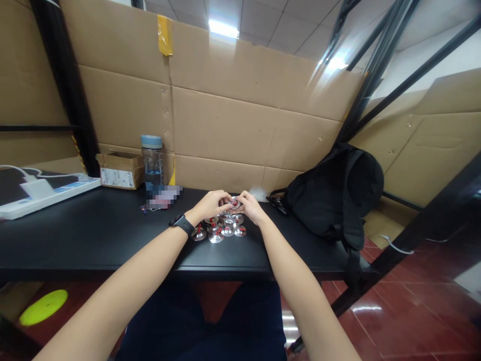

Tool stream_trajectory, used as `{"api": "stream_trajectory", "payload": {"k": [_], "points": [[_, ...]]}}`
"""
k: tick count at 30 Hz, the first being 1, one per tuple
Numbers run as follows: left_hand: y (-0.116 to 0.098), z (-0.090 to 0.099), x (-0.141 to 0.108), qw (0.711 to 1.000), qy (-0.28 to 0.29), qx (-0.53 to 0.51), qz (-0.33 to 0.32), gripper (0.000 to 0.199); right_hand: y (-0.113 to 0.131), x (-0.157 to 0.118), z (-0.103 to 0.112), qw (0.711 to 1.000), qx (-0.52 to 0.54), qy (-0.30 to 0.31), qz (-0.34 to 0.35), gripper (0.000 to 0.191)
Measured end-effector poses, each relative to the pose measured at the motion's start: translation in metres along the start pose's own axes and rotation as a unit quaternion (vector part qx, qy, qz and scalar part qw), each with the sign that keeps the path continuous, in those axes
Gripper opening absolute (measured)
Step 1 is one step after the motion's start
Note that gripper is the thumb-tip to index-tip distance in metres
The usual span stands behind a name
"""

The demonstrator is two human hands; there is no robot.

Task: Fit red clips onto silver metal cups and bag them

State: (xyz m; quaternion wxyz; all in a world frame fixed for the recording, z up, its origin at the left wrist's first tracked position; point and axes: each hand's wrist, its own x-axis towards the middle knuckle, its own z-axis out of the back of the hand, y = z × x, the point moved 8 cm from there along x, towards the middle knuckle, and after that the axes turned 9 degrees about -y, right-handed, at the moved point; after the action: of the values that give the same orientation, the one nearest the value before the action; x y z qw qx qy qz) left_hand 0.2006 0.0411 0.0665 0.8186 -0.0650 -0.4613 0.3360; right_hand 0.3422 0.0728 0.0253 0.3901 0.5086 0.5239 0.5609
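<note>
Small shiny metal discs with red straps, which look like finger cymbals (228, 228), lie heaped and overlapping on the black table in front of me. Just above the far side of the heap, one finger cymbal (235, 203) is held between both hands. My left hand (213, 204), with a black watch (182, 224) on its wrist, is closed with its fingertips at the left edge of that cymbal. On the opposite edge, my right hand (250, 207) pinches the same piece. Some fingertips are hidden behind the metal, and the strap's details are too small to make out.
At the back left stand an open cardboard box (121, 170) and a water bottle (152, 163), near a pixelated packet (164, 197). A white power strip (71, 189) lies further left. A black backpack (334, 190) leans at the right. Cardboard panels (240, 125) wall the back.
</note>
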Motion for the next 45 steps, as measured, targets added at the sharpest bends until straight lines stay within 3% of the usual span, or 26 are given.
{"api": "stream_trajectory", "payload": {"k": [5,10,24,28,31,35,37,41,45], "points": [[-0.002,-0.001,-0.002,1.0,-0.003,0.026,0.0,0.016,0.001,-0.007,-0.015,0.998,0.035,0.053,0.01,0.05],[-0.002,0.003,-0.001,0.999,-0.029,0.026,0.004,0.017,0.01,-0.01,-0.021,0.995,0.055,0.058,0.053,0.047],[0.017,0.01,-0.001,0.998,-0.011,0.024,0.052,0.014,0.019,-0.009,-0.009,0.989,-0.059,0.043,0.128,0.067],[0.031,0.023,-0.002,0.996,-0.026,0.033,0.073,0.017,0.02,0.0,0.006,0.983,-0.1,0.009,0.151,0.066],[0.052,0.036,-0.005,0.992,-0.037,0.064,0.101,0.02,0.02,0.008,0.028,0.971,-0.163,-0.039,0.17,0.061],[0.096,0.055,-0.015,0.975,-0.043,0.136,0.17,0.022,0.02,0.013,0.069,0.929,-0.3,-0.123,0.181,0.051],[0.115,0.058,-0.022,0.966,-0.02,0.159,0.205,0.02,0.015,0.015,0.089,0.908,-0.359,-0.147,0.16,0.046],[0.131,0.055,-0.028,0.961,0.017,0.161,0.225,0.015,0.004,0.017,0.11,0.886,-0.423,-0.146,0.12,0.042],[0.129,0.048,-0.029,0.961,0.043,0.153,0.224,0.014,-0.004,0.019,0.111,0.884,-0.439,-0.122,0.106,0.042]]}}
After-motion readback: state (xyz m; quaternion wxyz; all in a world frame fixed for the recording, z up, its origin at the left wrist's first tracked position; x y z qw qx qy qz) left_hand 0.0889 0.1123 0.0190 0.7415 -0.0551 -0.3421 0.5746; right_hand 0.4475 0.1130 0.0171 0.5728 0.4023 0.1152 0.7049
